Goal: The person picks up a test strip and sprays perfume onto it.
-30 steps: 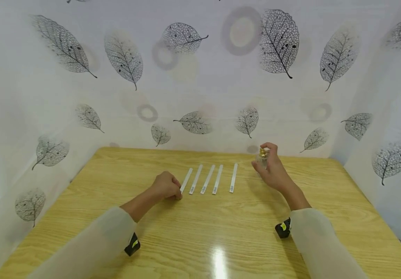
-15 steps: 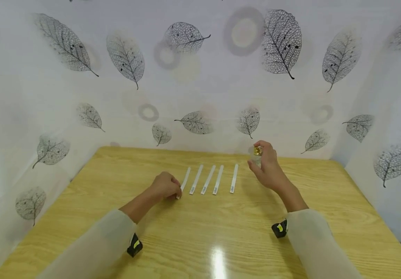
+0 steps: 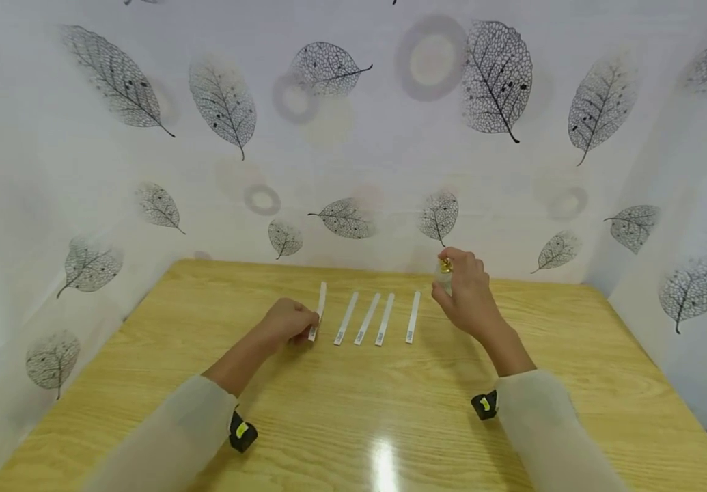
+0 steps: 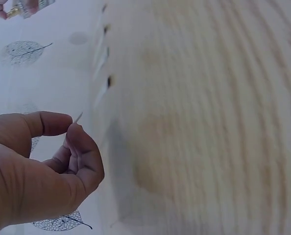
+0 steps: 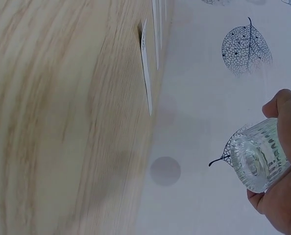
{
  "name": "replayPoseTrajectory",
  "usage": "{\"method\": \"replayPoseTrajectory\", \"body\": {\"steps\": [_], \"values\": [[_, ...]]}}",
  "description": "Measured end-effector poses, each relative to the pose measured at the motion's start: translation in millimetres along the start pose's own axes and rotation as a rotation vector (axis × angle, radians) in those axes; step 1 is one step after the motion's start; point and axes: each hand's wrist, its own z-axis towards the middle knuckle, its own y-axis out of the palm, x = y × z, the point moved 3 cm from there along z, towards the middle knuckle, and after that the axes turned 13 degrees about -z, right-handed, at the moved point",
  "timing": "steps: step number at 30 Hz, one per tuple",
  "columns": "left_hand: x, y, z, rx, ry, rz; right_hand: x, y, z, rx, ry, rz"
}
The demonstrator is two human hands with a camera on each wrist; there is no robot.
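My left hand [image 3: 282, 324] pinches a white paper test strip [image 3: 322, 299] near its printed lower end, between thumb and fingertip, and the strip's far end tilts up off the table. In the left wrist view only a thin edge of the strip [image 4: 78, 117] shows beyond the fingertips. My right hand [image 3: 471, 295] grips a clear glass perfume bottle [image 5: 260, 154] above the table, toward the back right. An index finger lies at the bottle's gold spray top [image 3: 446, 265]. In the right wrist view the ribbed glass base faces the camera, and the top is hidden.
Several more white strips [image 3: 367, 319] lie side by side on the wooden table [image 3: 304, 424], the rightmost strip [image 3: 412, 318] a little apart. A white leaf-printed curtain [image 3: 384, 150] hangs behind the table and along both sides.
My left hand has lifted the leftmost strip off the table, its far end now swung left and up. The right hand has brought the perfume bottle leftward, closer to the strips.
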Motion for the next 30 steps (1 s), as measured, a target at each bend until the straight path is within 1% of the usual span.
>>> {"method": "replayPoseTrajectory", "body": {"steps": [4,8,13,22,30], "values": [[6.3,2.1,4.6,-0.031,0.022,-0.085,-4,-1,2,0.016,0.002,-0.025],[12.6,5.9,8.1,-0.057,0.012,-0.179,-9,0,4,0.026,0.003,-0.026],[19.5,11.4,9.3,-0.083,0.013,-0.219,-16,4,8,0.062,-0.003,-0.024],[38.0,31.6,8.8,-0.123,0.073,-0.271,-24,11,13,0.134,0.039,0.0],[50.5,51.5,8.1,-0.161,0.128,-0.309,-28,13,16,0.169,0.042,0.006]]}}
